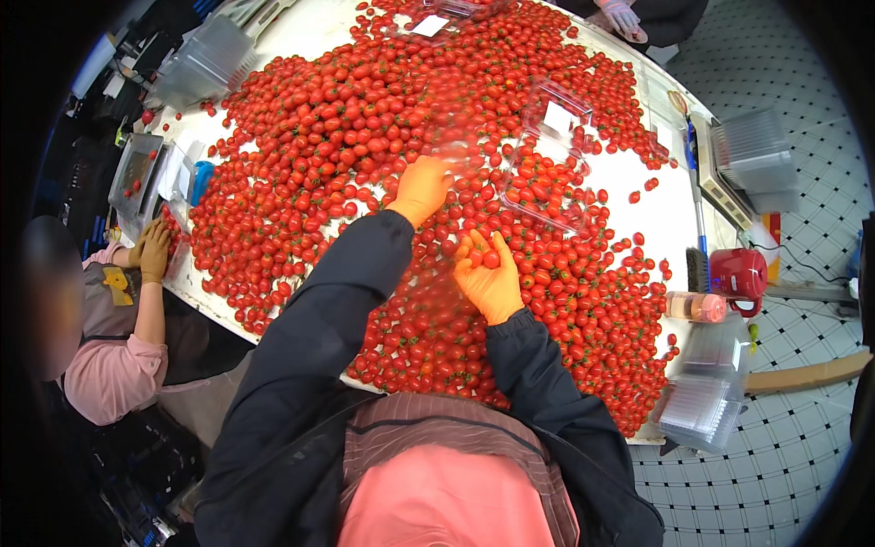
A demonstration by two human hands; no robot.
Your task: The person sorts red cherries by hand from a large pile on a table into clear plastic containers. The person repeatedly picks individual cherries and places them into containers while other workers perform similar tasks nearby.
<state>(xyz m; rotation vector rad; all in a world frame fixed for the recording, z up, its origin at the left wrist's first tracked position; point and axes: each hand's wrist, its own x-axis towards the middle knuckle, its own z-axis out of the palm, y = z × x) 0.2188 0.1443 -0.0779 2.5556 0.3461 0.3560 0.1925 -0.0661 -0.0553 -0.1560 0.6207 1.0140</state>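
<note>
My right hand (pixel 491 280), in an orange glove, is turned palm up and cups a few red cherry tomatoes (pixel 490 259) in its curled fingers. Farther out and to the left, my left hand (pixel 424 188), gloved the same way, is over the heap of cherry tomatoes (pixel 342 116). Its fingers are bent and partly hidden, so I cannot see whether they hold anything. Beyond my right hand lies an open clear plastic clamshell box (pixel 545 145). Tomatoes fill its near half, and a white pad (pixel 559 117) is on the far half.
Stacked clear boxes stand at the back left (pixel 205 61) and right edge (pixel 704 410). A brush (pixel 697 267), a red kettle (pixel 738 273) and a pink-capped bottle (pixel 697 306) line the right side. A co-worker's gloved hands (pixel 154 249) are at left; another person's glove (pixel 622 19) is at the far side.
</note>
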